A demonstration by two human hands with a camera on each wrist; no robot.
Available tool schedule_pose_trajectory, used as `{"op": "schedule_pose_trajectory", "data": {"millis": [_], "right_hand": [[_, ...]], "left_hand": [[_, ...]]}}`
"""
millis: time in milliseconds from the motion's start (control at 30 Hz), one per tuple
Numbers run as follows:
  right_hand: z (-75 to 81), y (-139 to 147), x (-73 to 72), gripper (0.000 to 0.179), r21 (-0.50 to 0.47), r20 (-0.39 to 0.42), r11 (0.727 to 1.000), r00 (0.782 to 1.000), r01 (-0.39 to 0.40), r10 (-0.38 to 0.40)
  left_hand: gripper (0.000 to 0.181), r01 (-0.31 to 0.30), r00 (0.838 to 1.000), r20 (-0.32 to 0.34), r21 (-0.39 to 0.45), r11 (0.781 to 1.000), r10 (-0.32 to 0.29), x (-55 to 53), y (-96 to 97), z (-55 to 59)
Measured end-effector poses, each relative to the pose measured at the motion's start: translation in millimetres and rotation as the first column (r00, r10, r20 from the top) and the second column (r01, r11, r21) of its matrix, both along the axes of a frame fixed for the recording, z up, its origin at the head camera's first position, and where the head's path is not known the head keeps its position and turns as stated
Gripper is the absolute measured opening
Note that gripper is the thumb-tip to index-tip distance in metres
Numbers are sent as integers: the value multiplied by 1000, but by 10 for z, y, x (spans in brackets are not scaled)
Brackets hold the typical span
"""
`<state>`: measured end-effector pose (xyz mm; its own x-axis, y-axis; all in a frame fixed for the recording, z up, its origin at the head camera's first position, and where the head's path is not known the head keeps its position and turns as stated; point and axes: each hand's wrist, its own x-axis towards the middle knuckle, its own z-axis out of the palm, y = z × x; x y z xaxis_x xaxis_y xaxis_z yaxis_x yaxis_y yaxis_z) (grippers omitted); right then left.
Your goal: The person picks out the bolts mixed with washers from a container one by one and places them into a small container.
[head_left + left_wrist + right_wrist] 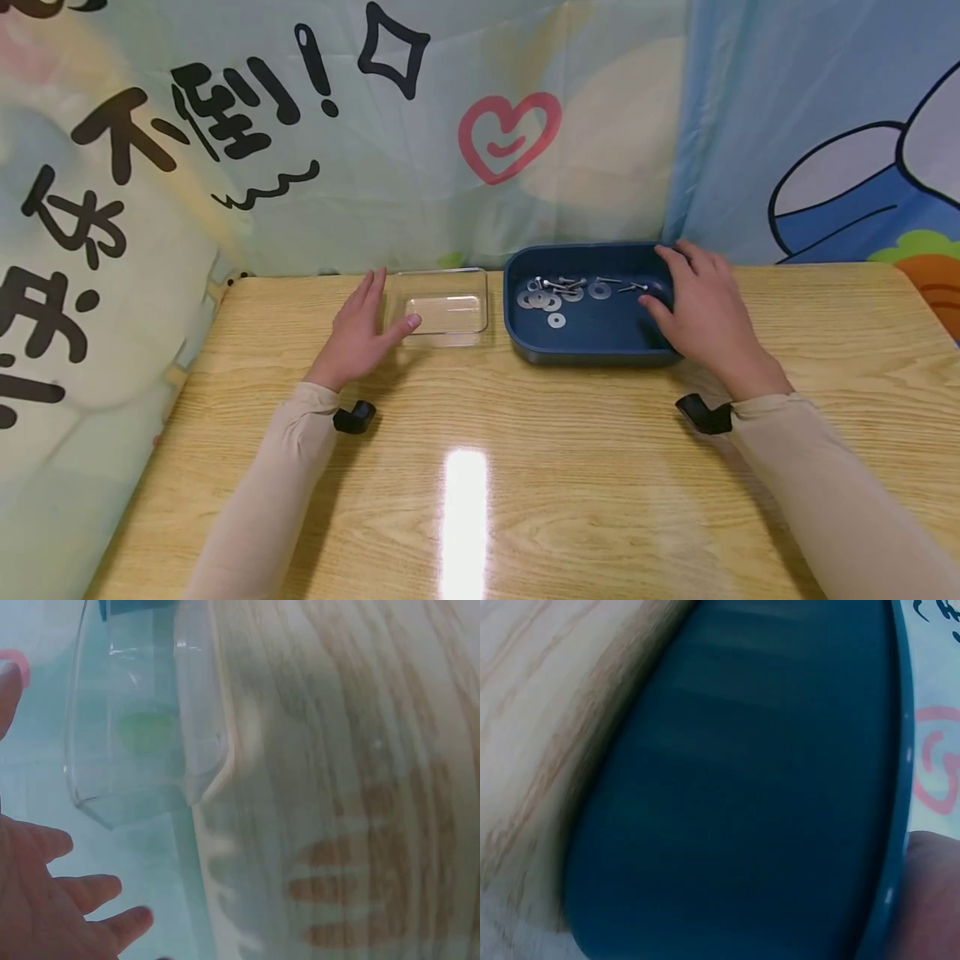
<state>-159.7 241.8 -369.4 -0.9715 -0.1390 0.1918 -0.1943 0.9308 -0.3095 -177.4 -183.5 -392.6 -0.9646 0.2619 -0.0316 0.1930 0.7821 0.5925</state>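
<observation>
Beside the small clear plastic box (442, 312), my left hand (363, 325) has its fingers spread, the thumb overlapping the box's near left corner in the head view. In the left wrist view, the fingers (90, 892) are apart from the box (142, 735). My right hand (705, 312) lies over the right end of a dark blue tray (600, 337), thumb over its inside and fingertips at the far right corner. The tray's outer wall (735, 787) fills the right wrist view. Inside lie several flat washers (557, 320) and silver screws (572, 282).
Both containers stand side by side at the back of the wooden table (570, 483), close to a printed cloth backdrop (600, 167). Light glares off the table's front middle. A black wrist camera (354, 417) sits on the left sleeve, another (705, 414) on the right.
</observation>
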Motion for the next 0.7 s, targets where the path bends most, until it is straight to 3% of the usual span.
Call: {"op": "schedule_pose_trajectory", "data": {"millis": [267, 700], "right_hand": [[-37, -56, -84, 61, 39, 18, 999, 1000, -8, 8], [-84, -101, -229, 52, 118, 137, 991, 990, -59, 43]], "left_hand": [[105, -7, 998, 56, 26, 1000, 5, -20, 59, -36], [111, 29, 997, 68, 89, 996, -35, -70, 106, -130]]}}
